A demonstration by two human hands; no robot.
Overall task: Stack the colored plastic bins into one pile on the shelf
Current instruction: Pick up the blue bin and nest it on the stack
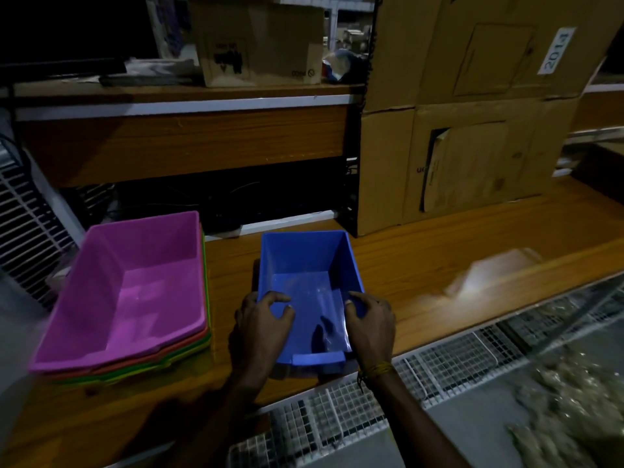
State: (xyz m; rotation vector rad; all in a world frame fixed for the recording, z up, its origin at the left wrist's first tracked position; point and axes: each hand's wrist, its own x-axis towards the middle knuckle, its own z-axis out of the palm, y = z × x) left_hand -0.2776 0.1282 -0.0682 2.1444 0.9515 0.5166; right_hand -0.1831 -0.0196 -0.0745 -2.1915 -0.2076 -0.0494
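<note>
A blue bin (pixel 305 261) sits on the wooden shelf (pixel 422 275), its open top facing me. My left hand (pixel 261 327) curls over its near left rim and my right hand (pixel 369 324) over its near right rim, fingers hooked inside. To the left stands a pile of nested bins with a pink bin (pixel 135 282) on top; red, green and yellow rims (pixel 189 349) show beneath it. The blue bin is apart from the pile.
Tall cardboard boxes (pixel 472 130) stand at the back right on the shelf. A higher wooden shelf (pixel 182 136) holds a cardboard box (pixel 260 45). A white wire grid (pixel 371 393) runs along the shelf's front edge, and another wire rack (pixel 23 204) is at the left.
</note>
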